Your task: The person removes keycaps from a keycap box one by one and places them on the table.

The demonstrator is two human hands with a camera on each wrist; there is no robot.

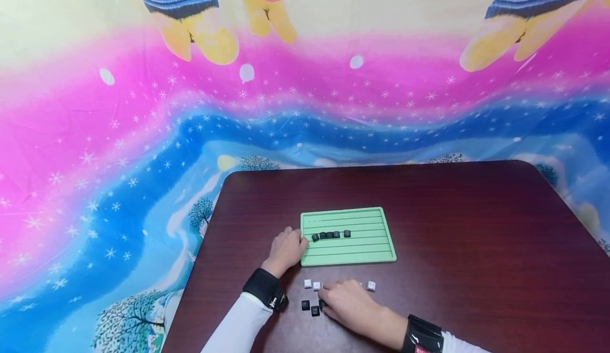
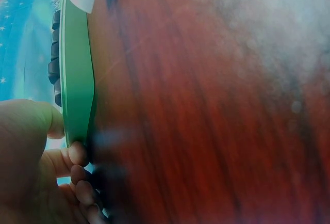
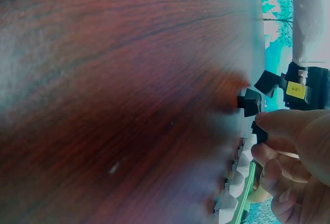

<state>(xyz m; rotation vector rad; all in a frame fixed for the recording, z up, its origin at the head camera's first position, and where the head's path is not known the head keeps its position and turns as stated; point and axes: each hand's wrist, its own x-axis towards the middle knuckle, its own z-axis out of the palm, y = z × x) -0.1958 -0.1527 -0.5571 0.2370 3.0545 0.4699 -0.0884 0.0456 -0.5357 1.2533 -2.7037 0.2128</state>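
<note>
My left hand holds the left edge of a pale green ridged tray, with the thumb at its top side and the fingertips at the edge below. Several black keycaps stand in a row on the tray, the rightmost set a little apart. Nearer to me, my right hand pinches a black keycap between thumb and fingers close over the table. Two loose black keycaps lie just left of it. A row of white keycaps runs behind the right hand, which hides part of the row.
The dark red-brown table has rounded far corners. A printed cloth with snowflakes and cartoon figures hangs behind it. Black bands are worn on both wrists, over or beside white sleeves.
</note>
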